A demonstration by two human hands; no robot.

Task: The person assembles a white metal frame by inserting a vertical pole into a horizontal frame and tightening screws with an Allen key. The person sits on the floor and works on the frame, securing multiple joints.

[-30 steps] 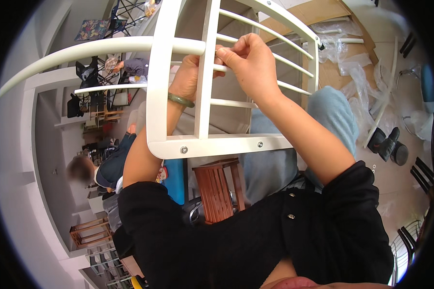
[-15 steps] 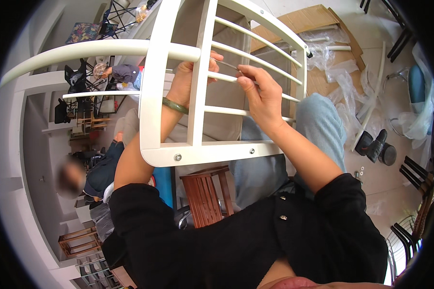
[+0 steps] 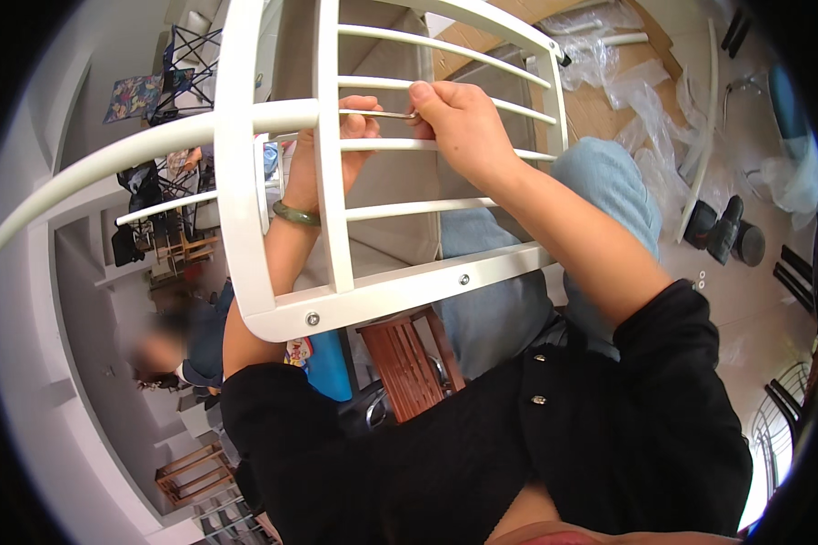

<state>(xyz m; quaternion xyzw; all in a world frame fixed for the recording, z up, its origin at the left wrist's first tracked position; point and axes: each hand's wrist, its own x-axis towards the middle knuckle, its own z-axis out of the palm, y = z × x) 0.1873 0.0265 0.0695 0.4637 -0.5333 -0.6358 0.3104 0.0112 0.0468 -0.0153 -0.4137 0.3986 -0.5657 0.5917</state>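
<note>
A white slatted metal frame with rounded corners stands tilted in front of me. My right hand pinches the bent end of a thin metal hex key, which points left toward an upright of the frame. Reaching behind that upright, my left hand has its fingertips closed around the key's far end, beside a thick white curved tube that meets the frame. The key's tip is hidden by the upright and fingers. A green bangle circles my left wrist.
Flattened cardboard and clear plastic wrap lie on the floor at right, near black parts and a long white tube. A small brown slatted stool stands below the frame. Another person is at left.
The frame has shifted left and slightly tilted. My right hand has moved up and left with the hex key, which now lies nearly level; my left hand moved left too.
</note>
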